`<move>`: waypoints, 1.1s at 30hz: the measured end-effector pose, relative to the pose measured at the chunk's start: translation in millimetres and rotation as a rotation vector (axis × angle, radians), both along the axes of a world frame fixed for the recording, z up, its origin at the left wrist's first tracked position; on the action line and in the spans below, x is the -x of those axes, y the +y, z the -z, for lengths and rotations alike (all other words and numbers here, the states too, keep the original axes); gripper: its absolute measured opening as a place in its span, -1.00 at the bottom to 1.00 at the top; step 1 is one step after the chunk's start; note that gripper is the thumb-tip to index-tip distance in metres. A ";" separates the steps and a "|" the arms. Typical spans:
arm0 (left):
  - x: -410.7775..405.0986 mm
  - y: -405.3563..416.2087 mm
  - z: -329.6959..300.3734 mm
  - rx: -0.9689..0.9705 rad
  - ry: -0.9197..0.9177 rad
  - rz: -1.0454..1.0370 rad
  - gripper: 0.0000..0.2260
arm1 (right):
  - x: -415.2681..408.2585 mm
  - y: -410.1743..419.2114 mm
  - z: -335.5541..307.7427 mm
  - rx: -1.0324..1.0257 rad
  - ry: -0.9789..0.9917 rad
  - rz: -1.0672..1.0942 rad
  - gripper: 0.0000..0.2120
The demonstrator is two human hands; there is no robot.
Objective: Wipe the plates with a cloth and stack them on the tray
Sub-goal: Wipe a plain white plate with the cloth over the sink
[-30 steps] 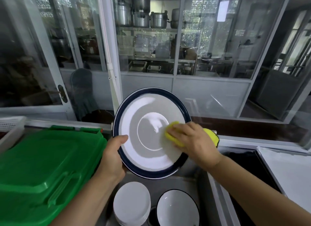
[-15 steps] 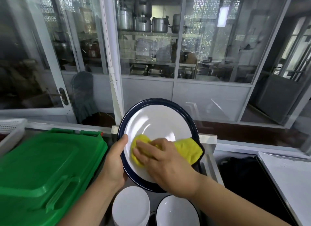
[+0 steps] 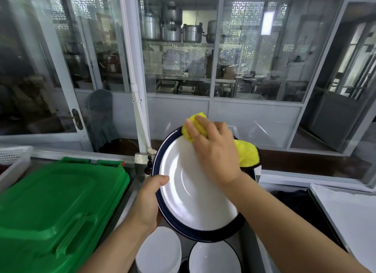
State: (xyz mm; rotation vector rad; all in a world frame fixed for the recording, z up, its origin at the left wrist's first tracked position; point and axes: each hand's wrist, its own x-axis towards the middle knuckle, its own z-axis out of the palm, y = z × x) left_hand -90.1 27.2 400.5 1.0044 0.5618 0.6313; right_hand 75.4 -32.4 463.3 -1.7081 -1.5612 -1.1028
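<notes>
The right hand had its fingers spread and bent over the yellow cloth, pressing it onto the far upper rim of the dark-rimmed plate; part of the cloth bunched past the fingertips, the rest trailed out behind the wrist; the left hand gripped the plate's left edge, thumb on the white face, fingers hidden behind it; the plate was held tilted toward the camera, above the sink; below it sat a stack of white plates and a dark-rimmed bowl, just beside each other; a green lid lay close on the left; a pale tray lay on the right, well apart from the plate.
</notes>
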 end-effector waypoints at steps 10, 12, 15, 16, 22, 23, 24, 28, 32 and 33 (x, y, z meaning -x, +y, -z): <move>-0.7 9.7 -18.0 -0.020 -0.171 -0.274 -0.69 | 3.1 -43.3 32.8 0.239 0.183 0.127 -0.58; -4.6 10.3 -18.8 -0.009 -0.184 -0.314 -0.71 | 18.9 -53.6 47.6 0.255 0.215 -0.014 -0.55; -11.0 8.1 -16.7 0.019 -0.167 -0.328 -0.75 | 50.5 -60.1 65.7 0.254 0.243 -0.211 -0.53; -12.6 6.2 -15.6 0.042 -0.169 -0.319 -0.74 | 59.5 -59.5 69.6 0.258 0.240 -0.245 -0.52; -17.1 -0.7 -15.3 0.070 -0.170 -0.351 -0.75 | 46.8 -56.8 83.1 0.210 0.022 -0.124 -0.61; -17.0 -1.4 -15.8 0.065 -0.167 -0.349 -0.75 | 38.7 -58.8 84.8 0.179 -0.013 -0.079 -0.65; -16.4 -1.9 -16.6 0.066 -0.161 -0.341 -0.76 | 31.0 -61.4 86.4 0.146 -0.044 -0.044 -0.66; -13.4 1.4 -18.6 0.065 -0.107 -0.257 -0.82 | 14.5 -68.2 85.5 0.061 -0.194 -0.030 -0.69; -0.1 10.9 -25.5 0.053 -0.026 -0.013 -0.70 | 8.2 -75.1 75.6 0.068 -0.229 -0.041 -0.74; 5.5 13.6 -26.0 0.008 0.007 0.058 -0.58 | 6.4 -77.6 73.6 0.087 -0.234 -0.041 -0.76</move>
